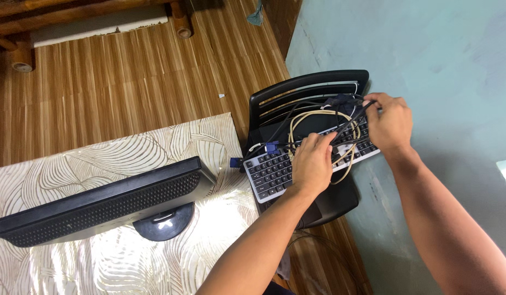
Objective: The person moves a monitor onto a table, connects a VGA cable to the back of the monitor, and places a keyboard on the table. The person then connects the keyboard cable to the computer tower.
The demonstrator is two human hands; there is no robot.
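A grey keyboard with dark keys (pixel 272 172) lies across the seat of a black chair (pixel 307 87). A tangle of black and cream cables (pixel 318 117) is piled on top of it, with a blue-ended plug (pixel 271 146) sticking out to the left. My left hand (pixel 313 164) rests on the keyboard and pinches a black cable. Higher up by the chair back, my right hand (pixel 390 123) grips the other stretch of black cable, which runs taut between the two hands.
A black monitor (pixel 100 199) on a round stand sits on a table with a leaf-patterned cloth (pixel 209 240) at the left. A pale green wall (pixel 428 54) is close on the right. Wooden floor and bamboo furniture legs (pixel 182 24) lie beyond.
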